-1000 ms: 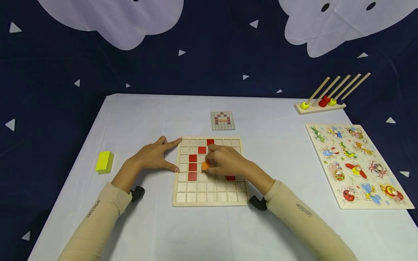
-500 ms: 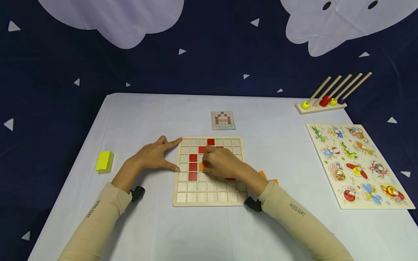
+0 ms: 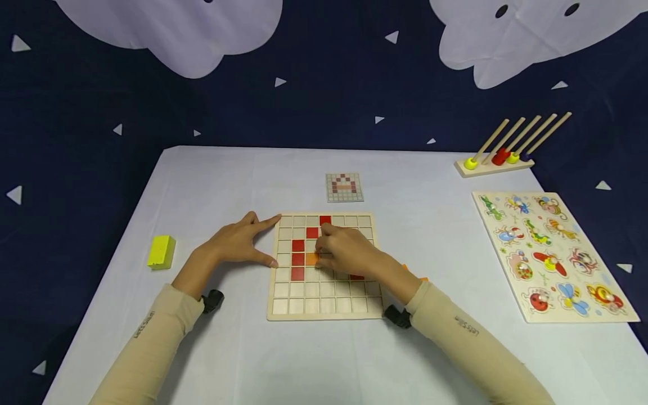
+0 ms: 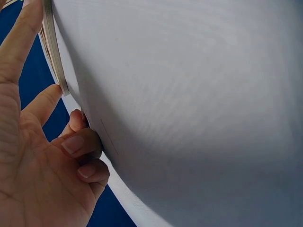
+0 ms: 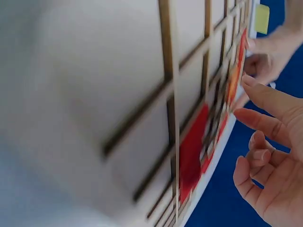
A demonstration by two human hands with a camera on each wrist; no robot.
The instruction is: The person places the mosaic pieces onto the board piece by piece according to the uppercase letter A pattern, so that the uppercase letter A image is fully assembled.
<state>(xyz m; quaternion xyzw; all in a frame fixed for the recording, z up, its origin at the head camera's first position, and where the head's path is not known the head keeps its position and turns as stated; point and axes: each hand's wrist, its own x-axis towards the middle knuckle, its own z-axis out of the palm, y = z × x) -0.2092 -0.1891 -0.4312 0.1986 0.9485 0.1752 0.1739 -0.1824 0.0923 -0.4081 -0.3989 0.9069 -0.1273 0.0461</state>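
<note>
A wooden grid board (image 3: 320, 306) lies flat, with several red tiles (image 3: 297, 260) set in its cells. An orange tile (image 3: 311, 259) lies in the cell right of the middle red tile on the left side. My right hand (image 3: 350, 251) is over the board, its fingertips at that orange tile's right edge. In the right wrist view, thumb and forefinger of this hand (image 5: 279, 142) are extended and apart. The left hand (image 3: 235, 242) touches the board's left edge with outstretched forefinger and thumb. Its other fingers (image 4: 78, 142) are bent. The right hand hides part of the board.
A small pattern card (image 3: 345, 187) lies behind the board. Yellow blocks (image 3: 161, 252) stand at left. Loose orange tiles (image 3: 424, 279) show partly beyond the right wrist. An insect puzzle board (image 3: 554, 259) and a pegged bead stand (image 3: 496, 163) are at right.
The orange tile, tilted in the right fingers a second ago, now lies in its cell. The right hand moved slightly left, then slightly back. The left hand has stayed at the board's edge.
</note>
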